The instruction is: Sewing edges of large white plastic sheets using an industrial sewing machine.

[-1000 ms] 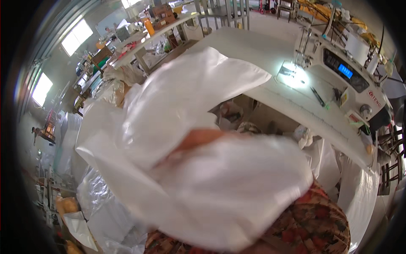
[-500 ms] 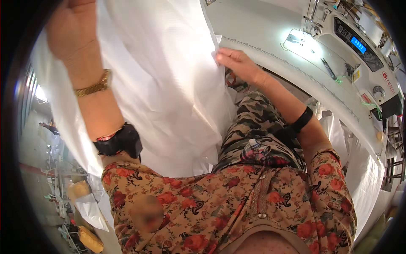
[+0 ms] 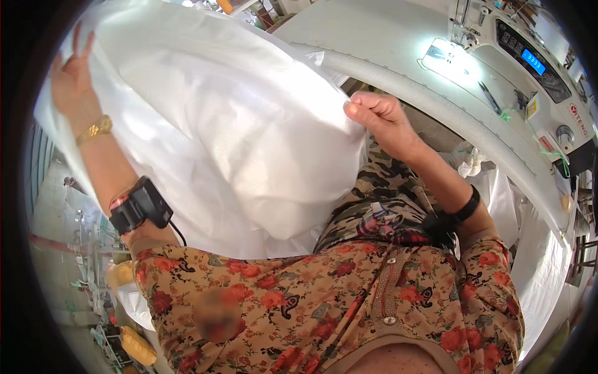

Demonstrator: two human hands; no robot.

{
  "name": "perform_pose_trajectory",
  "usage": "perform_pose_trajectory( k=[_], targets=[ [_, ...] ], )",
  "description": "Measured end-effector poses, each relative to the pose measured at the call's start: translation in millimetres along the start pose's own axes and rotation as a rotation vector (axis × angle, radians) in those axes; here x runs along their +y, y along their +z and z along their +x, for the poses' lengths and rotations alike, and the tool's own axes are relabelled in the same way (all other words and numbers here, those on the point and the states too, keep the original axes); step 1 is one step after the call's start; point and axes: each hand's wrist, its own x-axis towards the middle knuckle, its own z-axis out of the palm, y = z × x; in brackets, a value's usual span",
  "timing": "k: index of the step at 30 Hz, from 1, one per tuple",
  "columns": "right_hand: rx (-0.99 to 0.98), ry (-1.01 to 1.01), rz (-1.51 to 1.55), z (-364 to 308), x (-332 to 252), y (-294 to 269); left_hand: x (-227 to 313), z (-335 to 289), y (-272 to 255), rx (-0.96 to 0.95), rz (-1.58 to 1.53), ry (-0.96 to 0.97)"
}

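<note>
A large sheet of shiny white cloth (image 3: 268, 137) spreads in big folds over my lap and out to the left. My right hand (image 3: 387, 123) pinches its right edge between thumb and fingers, just in front of the sewing table's edge. At the far left my left hand (image 3: 75, 87) is raised against the cloth, its visible fingers stretched out and apart. Part of that hand lies in the dim rim of the picture. Beneath the cloth, my camouflage trousers show on the right.
A sewing machine (image 3: 536, 68) with a lit needle area stands on the pale table (image 3: 367, 31) at the upper right. Dark thread snips (image 3: 489, 98) lie near its needle plate. More white material (image 3: 539, 274) hangs at the right. A yellow bundle (image 3: 137, 346) sits at the lower left.
My left hand has moved outward to the left, and its fingers now show. My right hand has shifted right with the cloth edge, and the cloth billows wider, uncovering more table.
</note>
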Motion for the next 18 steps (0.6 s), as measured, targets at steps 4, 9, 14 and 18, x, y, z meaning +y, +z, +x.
perform_pose_trajectory(
  k=[4,9,14,18],
  targets=[
    [0.028,-0.063,0.019,7.9,-53.7,11.2,-93.3,-32.2,-58.2,-0.129,0.694,-0.421],
    [0.096,0.042,-0.137,20.4,-47.3,-5.5,-82.5,-124.7,94.2,-0.835,0.479,-0.236],
    [0.124,0.178,-0.009,17.5,-27.8,17.9,-64.5,-235.8,135.9,-1.191,0.448,-0.139],
    [-0.117,0.380,0.415,9.4,-15.7,13.2,-47.0,-244.2,129.7,-1.146,0.387,-0.271]
  ],
)
